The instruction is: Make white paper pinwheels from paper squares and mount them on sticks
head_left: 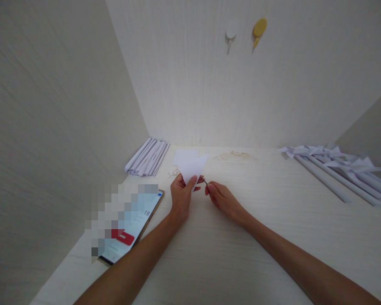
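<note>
Nearest on the pale wood-grain counter, the left hand pinches a white folded paper sheet above the surface. The right hand is closed on a thin dark pin touching that paper. Farther back lie white rolled paper sticks.

Two bare forearms and hands

Both arms are showing bare from the lower edge of the view up to the fingers, with no sleeve covering either one. The left hand and the right hand are wearing nothing that shows: wrists and fingers are appearing plain (small details are too fine to make out at this size). The forearms are looking slim and smooth, and are tapering toward the wrists as they are stretching away from the camera.
</note>
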Motion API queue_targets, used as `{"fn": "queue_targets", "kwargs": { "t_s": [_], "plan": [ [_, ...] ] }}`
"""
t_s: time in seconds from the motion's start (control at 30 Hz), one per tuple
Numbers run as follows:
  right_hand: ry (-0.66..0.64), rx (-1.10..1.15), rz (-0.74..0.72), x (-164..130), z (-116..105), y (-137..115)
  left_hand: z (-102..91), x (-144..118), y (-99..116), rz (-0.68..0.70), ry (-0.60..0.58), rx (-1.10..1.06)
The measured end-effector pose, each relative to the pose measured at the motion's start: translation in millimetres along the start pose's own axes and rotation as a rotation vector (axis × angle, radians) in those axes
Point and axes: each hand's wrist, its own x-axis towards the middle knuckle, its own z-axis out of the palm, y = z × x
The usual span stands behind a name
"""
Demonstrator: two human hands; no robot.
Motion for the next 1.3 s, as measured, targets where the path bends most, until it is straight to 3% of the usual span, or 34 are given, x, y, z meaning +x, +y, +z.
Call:
{"fn": "queue_targets", "kwargs": {
  "t_s": [0.87,1.3],
  "plan": [
    [-0.015,-0.044,0.026,-1.8,-1.9,-6.3,0.0,0.7,0.6,-0.03,0.048,0.007],
    [-0.184,0.131,0.05,3.2,-10.0,1.8,-5.5,1.3,1.0,-0.026,0.024,0.001]
  ]
}}
